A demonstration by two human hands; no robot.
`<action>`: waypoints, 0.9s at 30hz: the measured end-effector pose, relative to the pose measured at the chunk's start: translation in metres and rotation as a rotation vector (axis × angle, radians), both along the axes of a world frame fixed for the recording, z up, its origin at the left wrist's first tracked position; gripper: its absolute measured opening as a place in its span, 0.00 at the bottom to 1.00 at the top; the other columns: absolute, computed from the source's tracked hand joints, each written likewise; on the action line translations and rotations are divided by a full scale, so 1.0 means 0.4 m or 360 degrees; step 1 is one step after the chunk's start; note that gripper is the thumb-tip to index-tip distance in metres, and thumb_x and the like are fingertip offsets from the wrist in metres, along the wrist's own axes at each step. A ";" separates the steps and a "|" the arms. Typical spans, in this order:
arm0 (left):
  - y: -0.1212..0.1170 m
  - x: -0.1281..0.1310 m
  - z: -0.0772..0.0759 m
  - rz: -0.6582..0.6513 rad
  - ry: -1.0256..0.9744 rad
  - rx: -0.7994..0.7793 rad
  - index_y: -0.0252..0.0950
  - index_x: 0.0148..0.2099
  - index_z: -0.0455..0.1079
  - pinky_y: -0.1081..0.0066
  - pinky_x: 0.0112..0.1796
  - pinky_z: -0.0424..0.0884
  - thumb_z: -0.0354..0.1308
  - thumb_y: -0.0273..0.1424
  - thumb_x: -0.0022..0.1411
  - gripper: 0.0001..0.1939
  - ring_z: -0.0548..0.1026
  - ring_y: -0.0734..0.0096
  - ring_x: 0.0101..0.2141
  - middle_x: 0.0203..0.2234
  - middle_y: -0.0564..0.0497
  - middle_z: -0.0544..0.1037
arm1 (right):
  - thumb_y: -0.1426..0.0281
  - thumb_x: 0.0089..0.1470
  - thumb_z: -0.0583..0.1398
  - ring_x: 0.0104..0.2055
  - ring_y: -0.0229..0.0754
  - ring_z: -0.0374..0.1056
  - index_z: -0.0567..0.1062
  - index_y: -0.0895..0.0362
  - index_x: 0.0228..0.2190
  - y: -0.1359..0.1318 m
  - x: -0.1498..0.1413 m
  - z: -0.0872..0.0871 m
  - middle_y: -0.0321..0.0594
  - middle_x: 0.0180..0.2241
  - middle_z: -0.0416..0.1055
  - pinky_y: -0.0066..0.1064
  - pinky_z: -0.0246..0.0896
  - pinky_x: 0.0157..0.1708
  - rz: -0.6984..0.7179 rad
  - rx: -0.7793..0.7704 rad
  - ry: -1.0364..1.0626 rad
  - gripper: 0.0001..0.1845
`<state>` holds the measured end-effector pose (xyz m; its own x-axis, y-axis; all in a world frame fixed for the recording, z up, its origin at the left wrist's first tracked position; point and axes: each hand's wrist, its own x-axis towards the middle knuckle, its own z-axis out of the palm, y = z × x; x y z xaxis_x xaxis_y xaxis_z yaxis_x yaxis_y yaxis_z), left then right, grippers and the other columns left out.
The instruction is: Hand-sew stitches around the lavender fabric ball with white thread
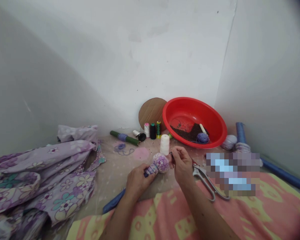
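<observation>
My left hand (137, 180) is closed around the wrapped stem of a floral cloth ball (161, 162), lilac and white with purple flowers. The stem has bands of thread and a dark blue end poking out past my fingers. At the ball's right side, my right hand (182, 163) is pinched; a small dark bit shows at its fingertips, too small to name. A white thread cone (164, 145) stands just behind the ball. Scissors (207, 181) with grey handles lie to the right of my right wrist.
A red basin (221, 135) leans at the back, holding dark grains and purple yarn (202, 137). Several thread spools (153, 131) stand by a cardboard disc (150, 111). Floral fabric (65, 190) is heaped left. A pink-yellow blanket (165, 216) covers the front; a blue tube (285, 174) lies right.
</observation>
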<state>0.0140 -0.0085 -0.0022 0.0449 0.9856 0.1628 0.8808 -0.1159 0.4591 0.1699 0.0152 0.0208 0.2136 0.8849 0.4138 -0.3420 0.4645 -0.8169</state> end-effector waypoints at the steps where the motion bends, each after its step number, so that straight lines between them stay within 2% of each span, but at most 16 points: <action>1: 0.000 0.000 0.001 0.0001 -0.0008 0.0001 0.42 0.42 0.67 0.77 0.30 0.59 0.48 0.47 0.50 0.20 0.70 0.70 0.33 0.32 0.52 0.75 | 0.63 0.48 0.55 0.13 0.28 0.51 0.63 0.56 0.26 0.001 0.006 0.001 0.26 0.13 0.57 0.20 0.44 0.12 -0.0041 0.0021 0.0020 0.09; 10: 0.001 0.003 0.012 0.0008 -0.0048 -0.0076 0.41 0.42 0.67 0.77 0.30 0.59 0.49 0.45 0.51 0.20 0.70 0.70 0.34 0.33 0.51 0.74 | 0.64 0.45 0.58 0.13 0.27 0.49 0.65 0.56 0.25 0.012 0.056 0.012 0.26 0.13 0.56 0.18 0.41 0.11 -0.0303 0.0025 0.0205 0.09; 22: 0.002 -0.004 0.004 0.0006 -0.0040 -0.0050 0.42 0.42 0.67 0.76 0.31 0.61 0.48 0.45 0.51 0.20 0.71 0.69 0.34 0.33 0.51 0.75 | 0.67 0.45 0.58 0.12 0.26 0.49 0.66 0.57 0.24 0.007 0.083 0.022 0.26 0.13 0.58 0.19 0.41 0.10 -0.0394 0.0086 0.0206 0.07; 27: -0.001 0.000 0.013 -0.0018 -0.0053 -0.0079 0.42 0.46 0.66 0.75 0.35 0.61 0.49 0.44 0.50 0.22 0.70 0.67 0.37 0.37 0.50 0.74 | 0.67 0.47 0.57 0.13 0.27 0.52 0.66 0.57 0.24 0.016 0.087 0.014 0.27 0.16 0.61 0.21 0.47 0.12 -0.0422 0.0092 0.0127 0.07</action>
